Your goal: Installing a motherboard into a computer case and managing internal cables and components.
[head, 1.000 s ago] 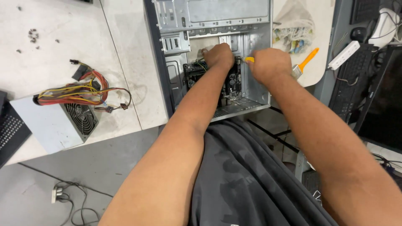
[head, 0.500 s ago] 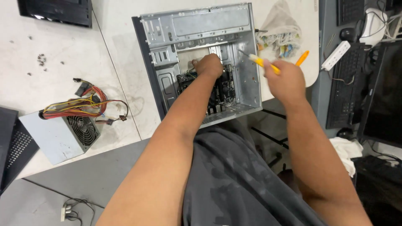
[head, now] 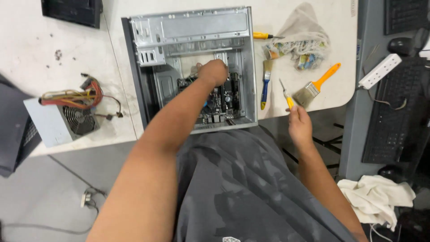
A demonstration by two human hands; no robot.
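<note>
An open grey computer case (head: 148, 54) lies flat on a white table, with a dark motherboard (head: 224, 101) inside. My left hand (head: 213, 71) reaches into the case and rests over the board near its upper edge; whether it holds anything is hidden. My right hand (head: 299, 123) is outside the case, off the table's front edge, gripping a small yellow-handled screwdriver (head: 286, 96) with its tip pointing up and away.
A power supply (head: 67, 118) with coloured cables lies left of the case. Right of it are a blue brush (head: 266, 85), an orange-handled brush (head: 318, 87), another yellow screwdriver (head: 265, 36) and a rag (head: 298, 38). A power strip (head: 380, 71) and keyboards (head: 394, 121) sit further right.
My right hand has pulled out of the case with the screwdriver and moved right and toward me. The left hand stays inside the case. The view has shifted back.
</note>
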